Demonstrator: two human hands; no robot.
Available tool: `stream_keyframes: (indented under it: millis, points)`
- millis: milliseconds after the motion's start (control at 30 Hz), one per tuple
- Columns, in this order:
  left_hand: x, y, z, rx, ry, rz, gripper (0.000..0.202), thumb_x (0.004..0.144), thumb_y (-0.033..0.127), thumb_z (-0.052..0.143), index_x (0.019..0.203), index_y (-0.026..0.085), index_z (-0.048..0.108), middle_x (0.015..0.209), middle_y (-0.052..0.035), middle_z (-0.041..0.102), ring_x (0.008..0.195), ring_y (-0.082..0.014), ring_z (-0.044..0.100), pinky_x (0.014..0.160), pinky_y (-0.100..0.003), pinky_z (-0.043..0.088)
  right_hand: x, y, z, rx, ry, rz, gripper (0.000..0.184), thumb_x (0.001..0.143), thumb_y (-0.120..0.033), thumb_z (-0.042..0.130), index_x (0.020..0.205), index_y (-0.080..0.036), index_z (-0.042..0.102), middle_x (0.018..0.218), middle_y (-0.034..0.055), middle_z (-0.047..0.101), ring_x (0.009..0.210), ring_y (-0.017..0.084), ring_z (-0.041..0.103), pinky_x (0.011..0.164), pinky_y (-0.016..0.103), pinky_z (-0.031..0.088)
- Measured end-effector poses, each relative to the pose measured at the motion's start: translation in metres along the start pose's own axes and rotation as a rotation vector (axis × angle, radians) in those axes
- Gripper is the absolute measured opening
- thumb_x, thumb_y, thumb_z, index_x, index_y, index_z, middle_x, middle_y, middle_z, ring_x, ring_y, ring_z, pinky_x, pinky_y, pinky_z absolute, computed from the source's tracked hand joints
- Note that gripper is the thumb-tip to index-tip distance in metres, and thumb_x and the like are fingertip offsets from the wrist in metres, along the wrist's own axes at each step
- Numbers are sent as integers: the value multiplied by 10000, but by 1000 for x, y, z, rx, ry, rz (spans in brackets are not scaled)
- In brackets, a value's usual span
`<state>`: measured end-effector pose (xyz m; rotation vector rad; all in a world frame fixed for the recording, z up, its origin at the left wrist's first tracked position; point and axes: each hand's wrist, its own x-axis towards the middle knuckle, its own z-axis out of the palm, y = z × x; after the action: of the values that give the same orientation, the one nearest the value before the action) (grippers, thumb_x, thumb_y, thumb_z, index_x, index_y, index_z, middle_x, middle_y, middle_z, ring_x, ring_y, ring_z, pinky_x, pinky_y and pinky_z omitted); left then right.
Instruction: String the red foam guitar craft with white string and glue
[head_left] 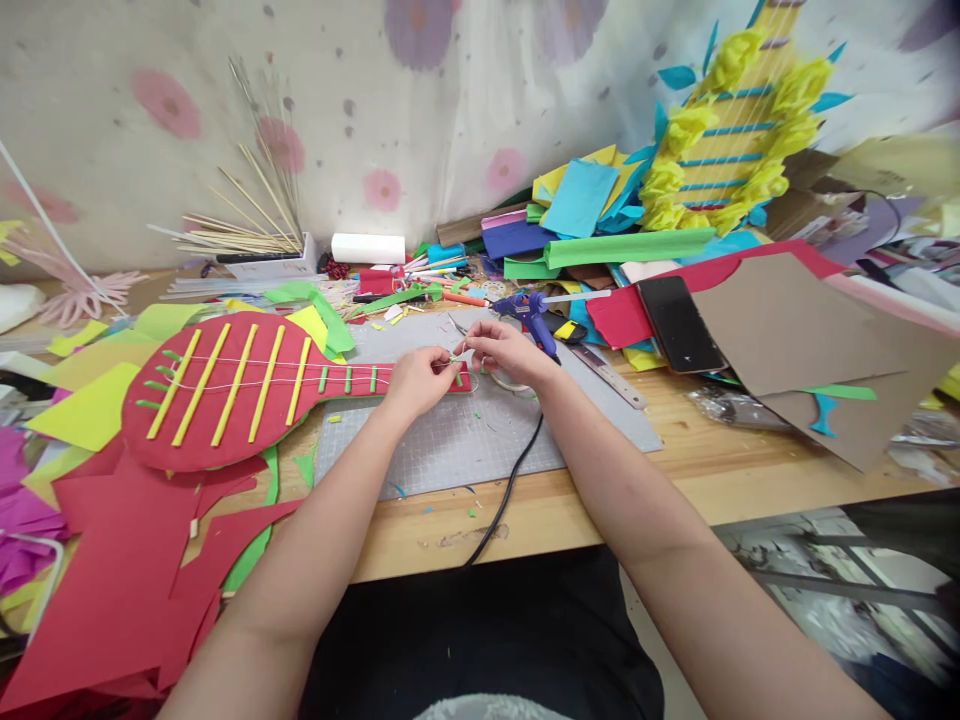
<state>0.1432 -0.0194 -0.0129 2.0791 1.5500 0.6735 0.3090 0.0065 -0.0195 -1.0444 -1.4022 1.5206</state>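
A red foam guitar shape (225, 395) with yellow strips and small green frets lies across the wooden table, its neck reaching onto a grey cutting mat (480, 440). My left hand (416, 378) is closed on the end of the neck, pinching near a green piece. My right hand (499, 350) pinches something thin there, perhaps the white string that runs along the guitar. The two hands almost touch.
A blue glue gun (534, 312) lies just behind my hands, its black cord (510, 490) running off the table's front edge. A metal ruler (615, 375), a black phone (679, 322), brown cardboard (810, 345), piled coloured paper, red scraps (127, 570) and sticks (240, 235) surround the mat.
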Motion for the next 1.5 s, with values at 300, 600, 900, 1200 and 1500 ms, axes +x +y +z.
stream_keyframes:
  millis: [300,600,900,1200,1500]
  points:
    - [1,-1,-4,68,13,-41,221,799,371,535,764,176,633,663,-16,626,619,-143,533,561,-255,309,-11,-13,-11,-128,-146,-47,185,758,-331,611,771,-175,512,544,-82,328,449,39,221,423,213,124]
    - [0,-5,-17,261,18,-45,294,745,496,581,783,213,650,749,-23,660,702,-178,580,585,-267,342,-6,-6,-4,-187,-109,-145,197,719,-353,595,747,-177,512,646,-43,455,545,70,391,504,222,321]
    - [2,-12,-18,50,106,-162,215,674,393,656,689,191,584,662,7,601,620,-137,534,546,-248,322,1,5,4,-544,104,-287,72,699,-241,530,658,-182,522,713,2,559,703,129,494,692,278,383]
    - [4,-10,-3,7,84,-62,160,686,190,610,842,179,645,738,-12,640,683,-142,562,646,-262,399,-4,4,14,-800,-71,-351,79,740,-233,538,693,-174,562,738,18,578,729,138,496,665,259,351]
    - [3,-9,-3,61,85,14,179,696,157,616,872,167,646,879,-50,656,806,-168,587,724,-288,426,-2,8,16,-871,-3,-267,58,731,-201,530,701,-170,568,747,22,593,702,133,494,638,253,337]
